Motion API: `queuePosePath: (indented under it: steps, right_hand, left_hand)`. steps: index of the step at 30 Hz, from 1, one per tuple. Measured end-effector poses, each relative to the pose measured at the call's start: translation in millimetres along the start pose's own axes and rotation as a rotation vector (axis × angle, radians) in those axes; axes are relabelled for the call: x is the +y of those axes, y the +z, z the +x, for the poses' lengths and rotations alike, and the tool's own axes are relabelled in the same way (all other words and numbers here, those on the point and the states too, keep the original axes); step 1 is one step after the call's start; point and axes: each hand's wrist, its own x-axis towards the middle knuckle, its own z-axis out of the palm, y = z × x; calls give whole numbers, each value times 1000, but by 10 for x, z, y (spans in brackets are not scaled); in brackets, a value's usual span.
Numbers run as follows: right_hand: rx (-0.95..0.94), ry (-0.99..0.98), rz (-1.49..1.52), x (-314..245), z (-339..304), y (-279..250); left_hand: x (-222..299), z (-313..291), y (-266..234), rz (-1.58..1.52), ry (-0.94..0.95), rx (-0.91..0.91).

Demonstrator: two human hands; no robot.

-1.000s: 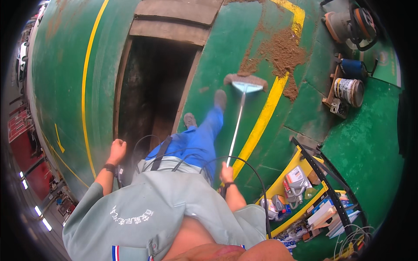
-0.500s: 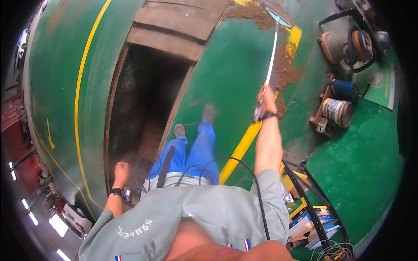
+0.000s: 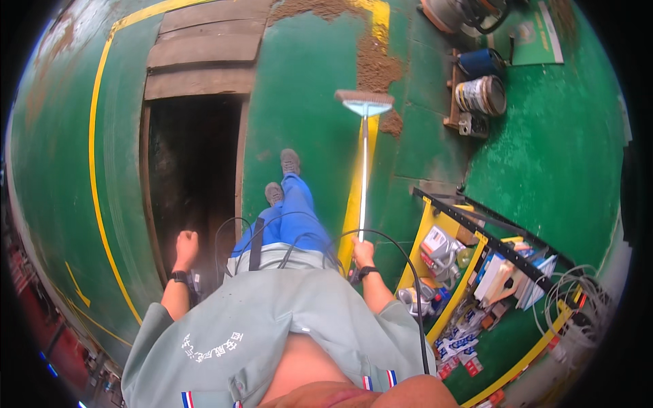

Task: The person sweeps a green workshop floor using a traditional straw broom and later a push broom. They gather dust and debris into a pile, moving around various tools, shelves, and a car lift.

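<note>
My right hand [image 3: 363,253] is closed round the pale handle of a broom [image 3: 364,173], close to my right hip. The broom reaches away from me over the yellow floor line; its light blue head with brown bristles rests by the near end of a trail of brown dirt [image 3: 378,66]. On the other side, my left hand [image 3: 186,246] is curled into a fist with nothing visible in it. It hangs near the lower end of a dark opening [image 3: 194,156] in the green floor.
Wooden boards [image 3: 201,51] cover the far part of the opening. At right stands a black and yellow rack [image 3: 476,234] with bottles and books, and coiled cable [image 3: 578,296] beside it. Farther off are a bucket [image 3: 480,94], a blue can [image 3: 480,62] and an orange-grey machine [image 3: 452,12].
My right arm has drawn back from outstretched to near my hip, bringing the broom head toward me and left. My feet have shifted, and the view has turned. The left fist stays low.
</note>
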Motion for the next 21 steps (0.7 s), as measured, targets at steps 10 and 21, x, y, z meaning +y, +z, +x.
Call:
queuePosePath:
  steps: [10, 21]
  right_hand:
    - [31, 264, -23, 1307, 247, -911]
    - [-179, 216, -220, 107, 1862, -1335]
  left_hand:
    - [747, -119, -22, 119, 119, 55]
    - [1625, -576, 451, 323, -107, -27]
